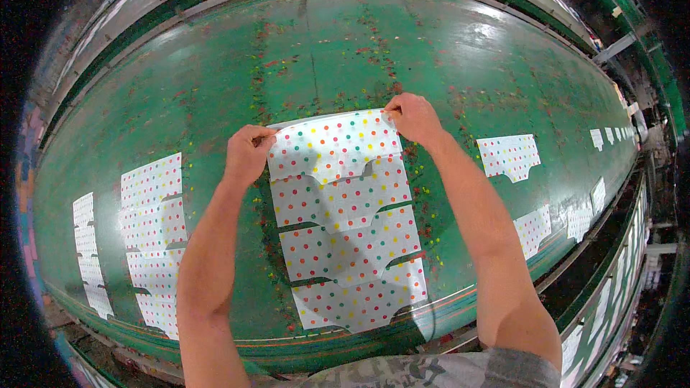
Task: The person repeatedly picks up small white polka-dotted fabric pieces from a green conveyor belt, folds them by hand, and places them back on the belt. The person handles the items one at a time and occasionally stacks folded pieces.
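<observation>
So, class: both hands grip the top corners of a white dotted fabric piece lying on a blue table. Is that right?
Not quite. The table is green, not blue, as the head view shows. The rest holds: the left hand and the right hand each pinch a top corner of the white dotted fabric piece, the uppermost in a column of such pieces.

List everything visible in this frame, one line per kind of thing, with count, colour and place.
Table: one, long, green, stained with coloured spots, fills the view.
Held fabric piece: one, white with coloured dots, centre, top of a column.
Column pieces: about three, same dotted white, laid below the held one towards the near edge.
Left pieces: two columns, dotted white, on the table's left side.
Right pieces: several, dotted white, running off to the far right; exact count unclear.
Left hand: pinches the held piece's upper left corner.
Right hand: pinches its upper right corner.
</observation>
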{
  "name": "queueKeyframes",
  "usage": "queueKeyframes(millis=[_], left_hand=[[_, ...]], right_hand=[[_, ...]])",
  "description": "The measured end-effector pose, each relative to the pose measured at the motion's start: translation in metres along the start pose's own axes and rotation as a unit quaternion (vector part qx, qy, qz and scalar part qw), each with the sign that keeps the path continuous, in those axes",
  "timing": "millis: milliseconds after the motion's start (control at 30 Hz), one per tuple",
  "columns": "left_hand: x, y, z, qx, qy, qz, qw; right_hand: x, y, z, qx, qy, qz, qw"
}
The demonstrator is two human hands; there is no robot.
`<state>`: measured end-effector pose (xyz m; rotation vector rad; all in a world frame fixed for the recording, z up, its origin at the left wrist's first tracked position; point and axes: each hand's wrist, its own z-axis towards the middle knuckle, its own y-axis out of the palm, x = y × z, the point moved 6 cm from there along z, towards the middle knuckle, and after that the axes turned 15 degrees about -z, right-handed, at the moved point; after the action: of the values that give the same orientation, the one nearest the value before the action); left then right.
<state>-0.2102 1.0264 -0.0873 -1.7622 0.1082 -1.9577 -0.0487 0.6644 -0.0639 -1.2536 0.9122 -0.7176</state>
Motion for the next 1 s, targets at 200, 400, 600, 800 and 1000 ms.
queueKeyframes(millis=[200, 400, 600, 800, 1000], left_hand=[[-0.018, 0.002, 0.003, 0.046, -0.054, -0.035, 0.997], [-0.012, 0.005, 0.005, 0.080, -0.116, 0.005, 0.990], [0.004, 0.009, -0.002, 0.117, -0.036, 0.117, 0.986], [0.009, 0.016, 0.003, 0.080, 0.072, 0.154, 0.982], [0.027, -0.026, -0.037, -0.054, -0.024, -0.089, 0.994]], right_hand=[[0.003, 0.006, 0.017, -0.049, 0.004, -0.031, 0.998], [0.001, 0.003, 0.024, -0.102, 0.011, -0.079, 0.992], [-0.033, -0.012, 0.017, -0.106, -0.065, -0.182, 0.975], [-0.170, -0.042, -0.111, -0.108, -0.336, 0.293, 0.889], [-0.231, -0.059, -0.219, -0.129, -0.256, 0.500, 0.817]])
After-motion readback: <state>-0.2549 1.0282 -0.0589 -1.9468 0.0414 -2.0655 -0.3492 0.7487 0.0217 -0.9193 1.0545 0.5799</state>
